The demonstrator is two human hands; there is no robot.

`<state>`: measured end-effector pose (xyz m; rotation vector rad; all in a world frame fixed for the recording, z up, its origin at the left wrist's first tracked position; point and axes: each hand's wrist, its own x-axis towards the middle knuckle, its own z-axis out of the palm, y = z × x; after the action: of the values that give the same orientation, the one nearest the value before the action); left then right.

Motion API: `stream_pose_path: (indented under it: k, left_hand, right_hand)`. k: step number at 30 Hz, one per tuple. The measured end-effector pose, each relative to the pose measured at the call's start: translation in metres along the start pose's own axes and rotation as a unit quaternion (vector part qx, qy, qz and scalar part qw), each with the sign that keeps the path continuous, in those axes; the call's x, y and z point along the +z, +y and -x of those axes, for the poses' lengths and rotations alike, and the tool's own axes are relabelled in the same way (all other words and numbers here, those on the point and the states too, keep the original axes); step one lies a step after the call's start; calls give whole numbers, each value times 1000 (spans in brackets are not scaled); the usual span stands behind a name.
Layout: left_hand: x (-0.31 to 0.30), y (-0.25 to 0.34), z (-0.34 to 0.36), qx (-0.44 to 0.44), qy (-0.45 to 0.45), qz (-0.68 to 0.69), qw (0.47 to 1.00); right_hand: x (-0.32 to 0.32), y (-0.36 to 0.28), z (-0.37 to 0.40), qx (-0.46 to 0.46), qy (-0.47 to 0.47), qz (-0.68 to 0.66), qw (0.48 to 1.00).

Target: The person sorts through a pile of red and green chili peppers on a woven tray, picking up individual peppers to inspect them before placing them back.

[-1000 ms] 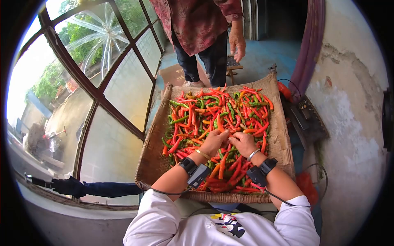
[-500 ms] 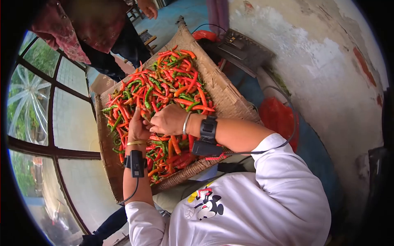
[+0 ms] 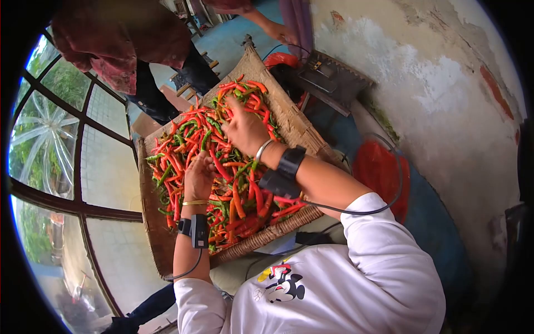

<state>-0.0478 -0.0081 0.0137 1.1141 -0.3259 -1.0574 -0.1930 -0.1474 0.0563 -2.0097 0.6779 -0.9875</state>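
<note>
A heap of red, orange and green chili peppers (image 3: pixel 183 139) fills a shallow woven basket (image 3: pixel 300 119). Over the near-left part of the heap is my left hand (image 3: pixel 198 178), its fingers curled together; what they hold, if anything, is hidden. My right hand (image 3: pixel 246 131) reaches over the upper right of the heap. Its forefinger stretches toward the peppers and its thumb is apart from it; I make out nothing in its grip.
Across the basket stands another person in a red patterned shirt (image 3: pixel 119 44), one hand (image 3: pixel 282 33) stretched out to the right. Windows (image 3: pixel 108 161) line the left side. To the right are a dark metal box (image 3: pixel 328 72), a red plastic bag (image 3: pixel 378 172) and a worn wall (image 3: pixel 423 72).
My right hand has moved from beside my left hand to the far upper part of the heap. My left hand shifted slightly. The other person's arm now reaches right.
</note>
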Motion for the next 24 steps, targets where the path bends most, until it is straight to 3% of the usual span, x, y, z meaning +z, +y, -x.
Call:
stream_pose_path:
  k: [2, 3, 4, 7, 10, 12, 14, 17, 19, 24]
  left_hand:
    - [6, -4, 4, -9, -18, -28, 999]
    - [9, -5, 6, -18, -12, -49, 999]
    - [11, -7, 7, -24, -11, -68, 997]
    - [19, -6, 10, -43, -9, -125, 991]
    - [18, -12, 10, -54, -21, -185, 981]
    - [19, -18, 10, -58, -25, -198, 978]
    - [20, -21, 13, -73, -66, -226, 969]
    - [26, -24, 15, -67, -78, -260, 960]
    - [30, -22, 17, -73, -81, -259, 960]
    - [30, -21, 19, -64, -94, -269, 956]
  right_hand:
    - [-18, 43, -33, 76, 173, -65, 980]
    - [-41, 44, -39, 101, 231, -213, 944]
    - [-55, 56, -43, 166, 273, -260, 911]
    - [-64, 73, -42, 226, 300, -268, 887]
    - [-41, 76, -34, 197, 112, -176, 958]
    - [-26, 79, -29, 132, 17, 29, 991]
    - [-14, 70, -18, 67, -58, 197, 976]
    - [3, 69, 1, -79, -154, 346, 922]
    - [14, 72, 10, -183, -170, 348, 904]
    - [31, 73, 17, -255, -181, 365, 877]
